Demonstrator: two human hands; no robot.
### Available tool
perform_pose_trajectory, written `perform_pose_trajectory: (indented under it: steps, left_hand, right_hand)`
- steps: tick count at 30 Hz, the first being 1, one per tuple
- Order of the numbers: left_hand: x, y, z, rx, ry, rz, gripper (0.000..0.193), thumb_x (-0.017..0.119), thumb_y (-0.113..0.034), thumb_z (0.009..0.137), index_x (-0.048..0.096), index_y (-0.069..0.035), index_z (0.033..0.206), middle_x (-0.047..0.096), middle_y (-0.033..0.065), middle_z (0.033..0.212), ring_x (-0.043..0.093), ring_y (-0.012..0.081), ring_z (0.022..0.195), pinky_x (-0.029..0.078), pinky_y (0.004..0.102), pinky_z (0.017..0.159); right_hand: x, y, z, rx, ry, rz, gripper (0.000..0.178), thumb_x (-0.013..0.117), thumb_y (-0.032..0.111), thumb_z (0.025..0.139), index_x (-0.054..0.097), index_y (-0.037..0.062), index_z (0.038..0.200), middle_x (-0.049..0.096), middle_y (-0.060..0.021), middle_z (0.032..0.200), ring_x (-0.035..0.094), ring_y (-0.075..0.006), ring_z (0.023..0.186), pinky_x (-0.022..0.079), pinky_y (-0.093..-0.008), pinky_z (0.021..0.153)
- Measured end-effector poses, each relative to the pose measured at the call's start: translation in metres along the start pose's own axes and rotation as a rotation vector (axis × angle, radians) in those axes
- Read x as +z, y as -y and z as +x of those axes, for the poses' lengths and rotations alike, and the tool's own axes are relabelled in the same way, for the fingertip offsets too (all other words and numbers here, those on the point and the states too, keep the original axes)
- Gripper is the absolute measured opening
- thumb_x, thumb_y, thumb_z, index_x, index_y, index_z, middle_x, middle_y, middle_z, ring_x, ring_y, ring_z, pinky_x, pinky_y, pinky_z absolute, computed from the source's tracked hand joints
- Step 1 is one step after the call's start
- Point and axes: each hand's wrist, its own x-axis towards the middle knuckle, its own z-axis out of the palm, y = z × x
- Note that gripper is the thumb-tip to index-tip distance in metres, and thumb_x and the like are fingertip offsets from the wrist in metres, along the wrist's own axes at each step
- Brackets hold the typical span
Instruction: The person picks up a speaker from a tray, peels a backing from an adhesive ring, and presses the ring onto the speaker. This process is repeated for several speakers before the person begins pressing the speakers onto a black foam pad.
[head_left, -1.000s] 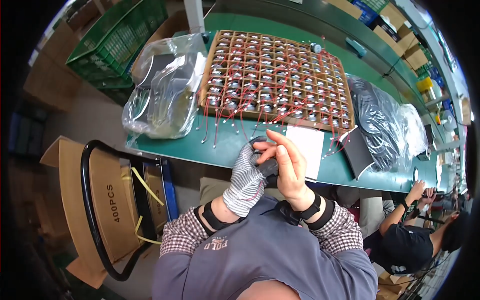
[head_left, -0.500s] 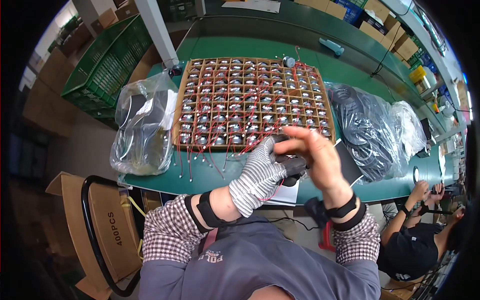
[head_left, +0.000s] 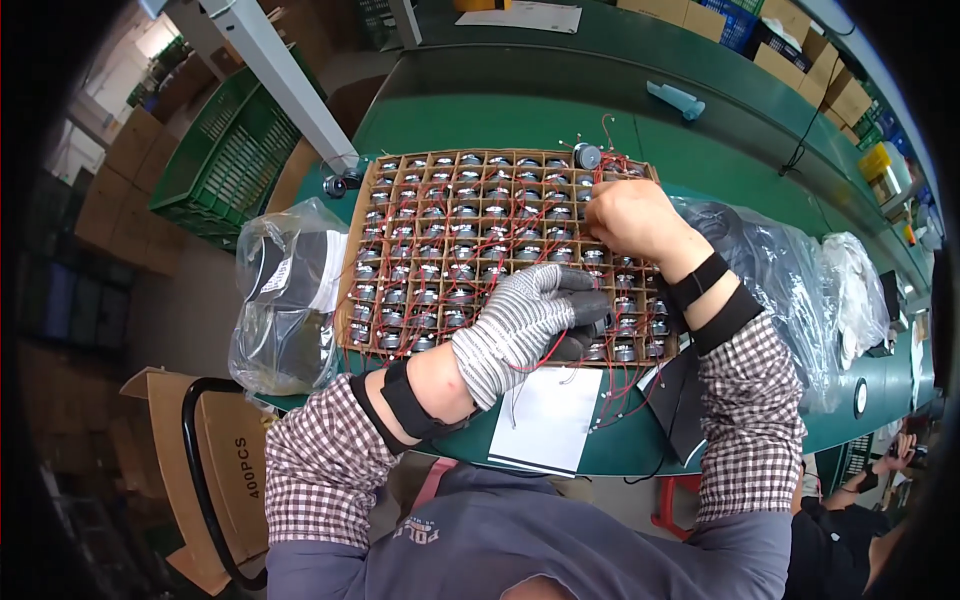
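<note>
A cardboard box with divider cells (head_left: 356, 262) lies on the green table, holding rows of small round speakers with red wires. My left hand (head_left: 520, 318), in a striped glove with dark fingertips, is closed over the box's near side. It grips a dark round piece, apparently a small speaker (head_left: 602, 326), mostly covered by the fingers; a red wire trails below. Over the box's far right part, my bare right hand (head_left: 638, 222) has its fingers bent together at the cells. Whatever is between them is hidden. One loose speaker (head_left: 586, 156) rests on top of the far edge.
Clear plastic bags of dark parts flank the box, one left (head_left: 285, 300) and one right (head_left: 770, 290). White paper (head_left: 545, 420) lies at the near table edge. A blue tool-like piece (head_left: 676, 100) lies farther back. Another person (head_left: 850, 535) works at far right.
My right hand has moved from beside the left hand, away from me, to the far right cells. The left hand stays closed, now over the box's near side. The view has shifted.
</note>
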Motion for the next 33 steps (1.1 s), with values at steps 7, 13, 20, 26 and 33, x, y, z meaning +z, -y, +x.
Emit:
perform_pose_trajectory:
  steps: [7, 13, 20, 26, 33]
  left_hand:
    - [-0.003, 0.000, 0.030, -0.030, -0.034, 0.010, 0.023, 0.062, -0.015, 0.082, 0.056, -0.001, 0.099, 0.060, 0.0056, 0.077, 0.059, 0.0124, 0.064, 0.049, 0.0222, 0.053]
    - [0.003, -0.008, 0.053, -0.010, -0.057, 0.013, 0.018, 0.064, -0.010, 0.080, 0.059, 0.001, 0.094, 0.062, 0.0073, 0.072, 0.058, 0.0130, 0.055, 0.048, 0.0236, 0.046]
    - [-0.027, -0.005, 0.111, 0.138, -0.184, 0.407, 0.019, 0.063, -0.014, 0.081, 0.059, -0.001, 0.094, 0.062, 0.0075, 0.073, 0.059, 0.0139, 0.056, 0.049, 0.0241, 0.047]
    - [-0.034, -0.022, 0.113, 0.020, -0.143, 0.080, 0.024, 0.066, -0.018, 0.080, 0.059, 0.002, 0.091, 0.063, 0.0103, 0.073, 0.059, 0.0170, 0.053, 0.048, 0.0279, 0.042]
    - [-0.035, -0.018, 0.113, 0.021, -0.185, 0.037, 0.024, 0.068, -0.015, 0.078, 0.057, 0.001, 0.092, 0.063, 0.0097, 0.073, 0.059, 0.0163, 0.052, 0.048, 0.0262, 0.042]
  right_hand:
    - [0.011, -0.013, 0.005, -0.064, 0.065, -0.021, 0.008, 0.062, 0.014, 0.068, 0.060, 0.0072, 0.072, 0.060, -0.0087, 0.074, 0.060, -0.0273, 0.072, 0.049, -0.0381, 0.063]
    - [0.017, -0.021, 0.033, -0.094, -0.135, 0.151, 0.008, 0.061, 0.012, 0.069, 0.059, 0.0057, 0.073, 0.060, -0.0106, 0.073, 0.060, -0.0292, 0.073, 0.048, -0.0393, 0.063]
    - [0.018, -0.005, 0.076, -0.115, -0.150, 0.291, 0.010, 0.061, 0.012, 0.070, 0.060, 0.0057, 0.078, 0.061, -0.0114, 0.076, 0.059, -0.0306, 0.073, 0.048, -0.0400, 0.065]
    - [0.013, -0.035, 0.059, -0.026, -0.222, 0.366, 0.011, 0.063, 0.012, 0.068, 0.061, 0.0053, 0.077, 0.061, -0.0121, 0.074, 0.059, -0.0299, 0.070, 0.047, -0.0381, 0.063]
    - [0.020, -0.056, 0.029, 0.500, 0.087, 0.587, 0.022, 0.069, 0.026, 0.069, 0.065, 0.0046, 0.070, 0.063, -0.0130, 0.069, 0.061, -0.0284, 0.069, 0.048, -0.0367, 0.064]
